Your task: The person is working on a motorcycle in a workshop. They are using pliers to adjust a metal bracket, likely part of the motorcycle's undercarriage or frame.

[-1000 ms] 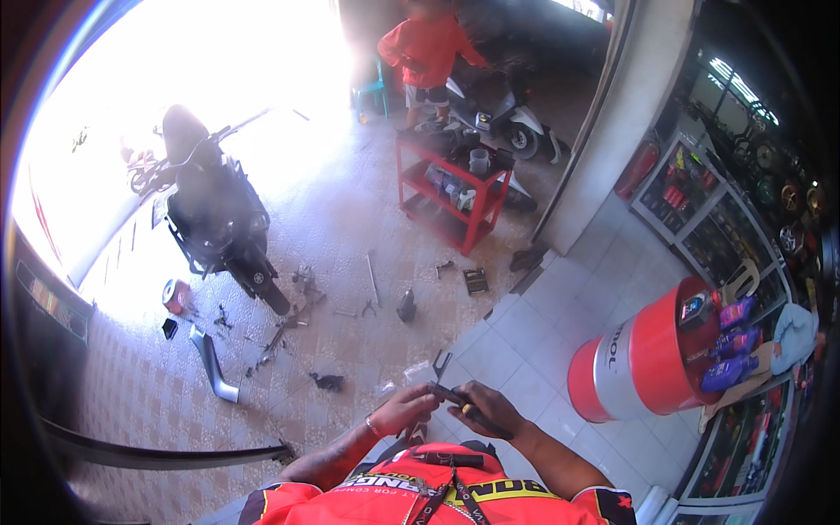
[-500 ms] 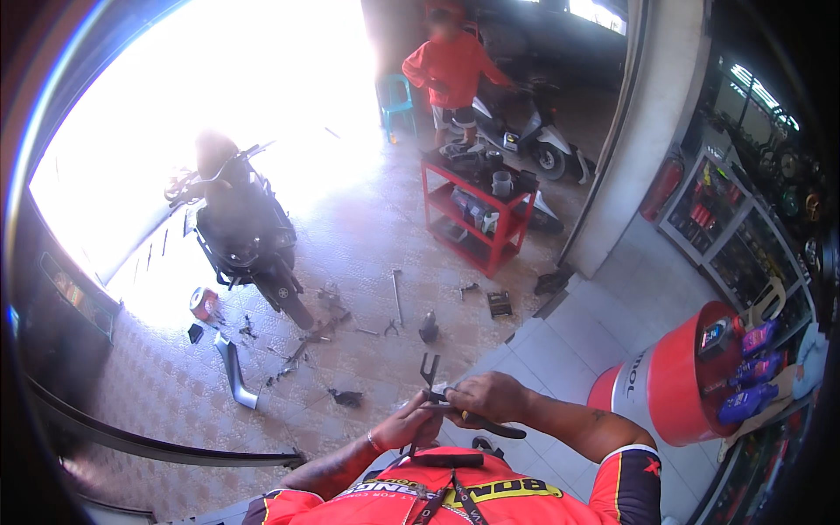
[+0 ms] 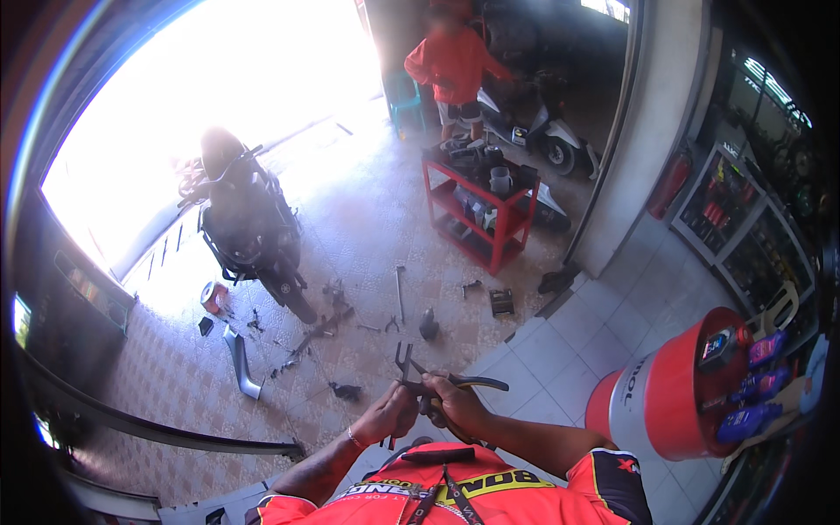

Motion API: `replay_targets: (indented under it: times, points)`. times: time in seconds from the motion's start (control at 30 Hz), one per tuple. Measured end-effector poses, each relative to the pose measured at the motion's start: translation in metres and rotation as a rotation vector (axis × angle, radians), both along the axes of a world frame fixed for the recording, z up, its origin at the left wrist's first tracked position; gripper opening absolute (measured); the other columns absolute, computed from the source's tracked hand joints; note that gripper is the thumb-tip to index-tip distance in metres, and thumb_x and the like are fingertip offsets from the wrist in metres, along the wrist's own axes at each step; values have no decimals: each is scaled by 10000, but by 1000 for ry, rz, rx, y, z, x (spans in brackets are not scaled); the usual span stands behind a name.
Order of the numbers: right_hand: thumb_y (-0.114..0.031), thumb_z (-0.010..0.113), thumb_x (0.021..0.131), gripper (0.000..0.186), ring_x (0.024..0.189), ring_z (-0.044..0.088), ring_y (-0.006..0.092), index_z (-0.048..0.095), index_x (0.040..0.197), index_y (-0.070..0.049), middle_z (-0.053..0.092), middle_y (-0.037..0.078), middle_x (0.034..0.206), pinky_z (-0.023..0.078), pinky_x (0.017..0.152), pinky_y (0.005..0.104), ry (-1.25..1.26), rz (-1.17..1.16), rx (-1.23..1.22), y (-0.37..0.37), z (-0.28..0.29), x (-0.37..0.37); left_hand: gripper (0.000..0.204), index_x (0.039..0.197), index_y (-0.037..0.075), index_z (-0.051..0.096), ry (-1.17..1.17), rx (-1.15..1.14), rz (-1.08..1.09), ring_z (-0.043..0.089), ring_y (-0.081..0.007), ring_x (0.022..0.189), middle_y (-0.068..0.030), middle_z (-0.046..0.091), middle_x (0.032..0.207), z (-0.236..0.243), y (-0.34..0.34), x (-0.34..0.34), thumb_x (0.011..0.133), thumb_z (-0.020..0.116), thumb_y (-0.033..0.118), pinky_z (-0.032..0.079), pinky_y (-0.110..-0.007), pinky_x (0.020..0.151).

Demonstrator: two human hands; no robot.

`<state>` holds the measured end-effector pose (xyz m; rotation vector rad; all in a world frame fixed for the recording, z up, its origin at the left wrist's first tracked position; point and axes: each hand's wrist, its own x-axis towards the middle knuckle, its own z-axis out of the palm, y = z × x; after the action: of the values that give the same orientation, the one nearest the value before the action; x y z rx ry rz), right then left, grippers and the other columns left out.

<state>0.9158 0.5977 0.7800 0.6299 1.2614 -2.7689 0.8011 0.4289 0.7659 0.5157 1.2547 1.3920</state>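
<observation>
My left hand (image 3: 385,411) is closed on a forked metal piece (image 3: 402,360) held upright at chest height, its two prongs upward. My right hand (image 3: 451,404) is closed on dark-handled pliers (image 3: 484,382) with yellow edging, beside my left hand. The pliers' jaws are at the metal piece; whether they grip it I cannot tell.
A motorbike (image 3: 249,232), scattered parts and tools (image 3: 325,324), and a silver panel (image 3: 241,363) occupy the tiled floor. A red cart (image 3: 494,258) stands ahead, a person (image 3: 451,66) beside a scooter behind it. A red drum (image 3: 665,394) stands at right, near glass cabinets (image 3: 717,201).
My hands shifted and turned with the tool and metal piece; the pliers' handles now stick out higher to the right. The view has shifted, so the surroundings sit slightly lower and further right.
</observation>
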Motion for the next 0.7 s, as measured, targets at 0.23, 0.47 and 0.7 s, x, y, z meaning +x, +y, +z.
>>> replay_targets:
  times: [0.23,0.47,0.7]
  points:
    - [-342,471,1032,244,445,497,110,545,957,-121,537,24,650,386,380,244,67,-80,33,3,7,11,385,1207,122,444,163,15,70,386,-52,473,27,461,667,12,20,18,1090,296,458,329,-224,420]
    - [-405,499,1018,294,433,427,74,541,915,-133,516,-16,617,344,364,237,-59,-3,-733,22,7,13,422,1144,132,446,342,38,57,330,-65,427,34,399,601,28,38,23,1078,277,513,266,-248,392]
    - [-346,622,979,272,436,516,137,614,879,-92,583,17,612,385,394,282,515,-118,643,48,6,7,418,1188,68,466,329,48,52,448,-59,542,24,489,711,39,48,28,1082,332,450,399,-232,501]
